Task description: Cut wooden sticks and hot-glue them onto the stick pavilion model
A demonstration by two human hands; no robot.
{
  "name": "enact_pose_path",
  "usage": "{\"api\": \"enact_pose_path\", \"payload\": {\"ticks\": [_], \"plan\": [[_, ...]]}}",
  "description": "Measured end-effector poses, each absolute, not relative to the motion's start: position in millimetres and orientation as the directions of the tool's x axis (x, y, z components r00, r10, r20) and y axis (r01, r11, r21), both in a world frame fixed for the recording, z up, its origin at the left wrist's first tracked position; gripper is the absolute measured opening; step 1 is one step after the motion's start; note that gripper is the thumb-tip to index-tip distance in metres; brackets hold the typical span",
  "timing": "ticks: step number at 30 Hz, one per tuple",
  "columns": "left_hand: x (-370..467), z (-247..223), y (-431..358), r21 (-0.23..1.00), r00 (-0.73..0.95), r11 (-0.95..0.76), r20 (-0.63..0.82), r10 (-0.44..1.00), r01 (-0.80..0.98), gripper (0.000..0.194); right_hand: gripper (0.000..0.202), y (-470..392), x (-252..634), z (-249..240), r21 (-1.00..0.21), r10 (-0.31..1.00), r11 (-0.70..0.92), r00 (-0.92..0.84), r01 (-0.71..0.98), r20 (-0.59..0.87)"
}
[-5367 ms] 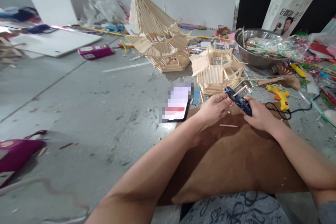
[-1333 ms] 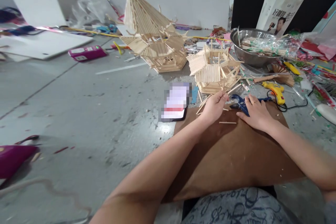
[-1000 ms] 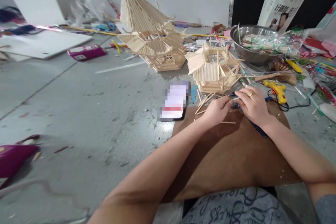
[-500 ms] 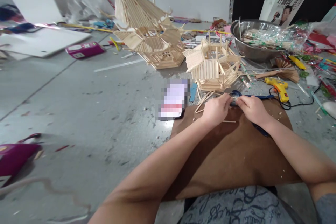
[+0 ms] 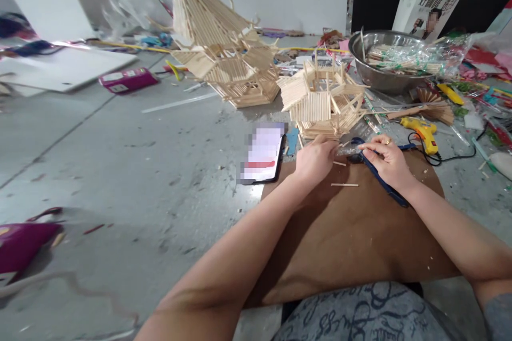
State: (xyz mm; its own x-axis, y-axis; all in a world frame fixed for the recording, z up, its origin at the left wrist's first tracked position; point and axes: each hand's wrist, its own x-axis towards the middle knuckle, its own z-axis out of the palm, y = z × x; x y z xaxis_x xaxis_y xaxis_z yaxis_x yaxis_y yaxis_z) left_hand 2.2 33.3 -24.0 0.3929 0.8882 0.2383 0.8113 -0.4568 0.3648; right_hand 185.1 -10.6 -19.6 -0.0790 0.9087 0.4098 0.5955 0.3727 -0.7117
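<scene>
My left hand (image 5: 315, 161) is at the back edge of the brown board (image 5: 352, 245), fingers curled down over thin wooden sticks beside the smaller stick model (image 5: 320, 104). Its fingertips are partly hidden, so what they hold cannot be made out. My right hand (image 5: 387, 162) has thumb and fingers pinched together above a blue-handled cutting tool (image 5: 386, 185), which lies with its handles spread. Anything in that pinch is too small to name. A loose stick (image 5: 344, 185) lies on the board between my forearms, and a shorter stick (image 5: 340, 163) is close to my left fingers.
A phone (image 5: 262, 154) lies left of the board. Behind stands a taller stick model (image 5: 236, 58) with a pointed roof. To the right are a yellow glue gun (image 5: 420, 130) with its cord and a metal bowl (image 5: 384, 80) of wrapped sticks. Purple packages (image 5: 130, 80) lie on the floor.
My hands, close together before, have moved apart. The left went leftward onto the sticks; the right stays above the tool. A short stick now shows by my left fingers.
</scene>
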Motion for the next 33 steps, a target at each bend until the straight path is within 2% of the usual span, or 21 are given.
{"api": "enact_pose_path", "payload": {"ticks": [3,5,8,10,14,18,20,21,24,26,28,30,33], "plan": [[4.2,-25.2,30.9,0.351,0.428,-0.572,0.410,0.806,0.741,0.031,0.023,-13.7,182.5,-20.6,-0.725,0.897,0.397,-0.072,0.562,0.435],[7.1,-24.2,26.6,0.415,0.470,-0.660,0.475,0.744,0.626,0.030,0.021,-15.8,181.5,-20.3,-0.761,0.905,0.392,-0.069,0.518,0.420],[12.3,-21.4,18.6,0.560,0.537,-0.704,0.465,0.704,0.437,0.031,0.019,-18.3,179.7,-19.7,-0.810,0.928,0.352,-0.061,0.470,0.368],[14.5,-19.8,15.1,0.628,0.560,-0.683,0.434,0.706,0.374,0.032,0.018,-19.1,178.1,-19.4,-0.809,0.918,0.373,-0.058,0.454,0.392],[14.0,-18.5,14.1,0.682,0.593,-0.628,0.345,0.727,0.374,0.032,0.019,-17.3,176.3,-20.0,-0.784,0.891,0.429,-0.071,0.449,0.448],[10.6,-20.4,17.4,0.662,0.583,-0.618,0.323,0.745,0.424,0.028,0.031,-11.9,181.2,-20.3,-0.793,0.938,0.328,-0.077,0.513,0.338],[8.9,-22.4,20.4,0.631,0.536,-0.611,0.342,0.772,0.478,0.028,0.035,-10.5,186.9,-16.7,-0.710,0.966,0.236,-0.083,0.664,0.243],[8.2,-23.5,22.1,0.620,0.501,-0.606,0.364,0.785,0.499,0.029,0.035,-10.6,190.0,-13.6,-0.612,0.979,0.184,-0.091,0.769,0.180],[6.8,-26.2,26.8,0.614,0.406,-0.602,0.445,0.798,0.511,0.031,0.040,-14.9,196.9,-1.5,-0.186,0.995,0.076,-0.086,0.980,-0.049],[6.4,-27.4,28.3,0.614,0.373,-0.599,0.469,0.801,0.514,0.031,0.043,-19.3,197.8,5.3,-0.013,0.986,0.063,-0.065,0.998,-0.152],[6.3,-28.2,28.6,0.621,0.352,-0.579,0.460,0.815,0.528,0.030,0.037,-22.8,196.0,8.9,0.046,0.975,0.089,-0.078,0.995,-0.210],[6.3,-29.0,28.5,0.633,0.331,-0.557,0.449,0.830,0.538,0.029,0.030,-24.0,193.6,9.4,0.057,0.968,0.113,-0.097,0.992,-0.231],[6.0,-31.3,29.1,0.656,0.289,-0.551,0.472,0.833,0.517,0.028,0.028,-21.3,193.5,9.7,-0.013,0.980,0.052,-0.053,0.999,-0.192]]}}
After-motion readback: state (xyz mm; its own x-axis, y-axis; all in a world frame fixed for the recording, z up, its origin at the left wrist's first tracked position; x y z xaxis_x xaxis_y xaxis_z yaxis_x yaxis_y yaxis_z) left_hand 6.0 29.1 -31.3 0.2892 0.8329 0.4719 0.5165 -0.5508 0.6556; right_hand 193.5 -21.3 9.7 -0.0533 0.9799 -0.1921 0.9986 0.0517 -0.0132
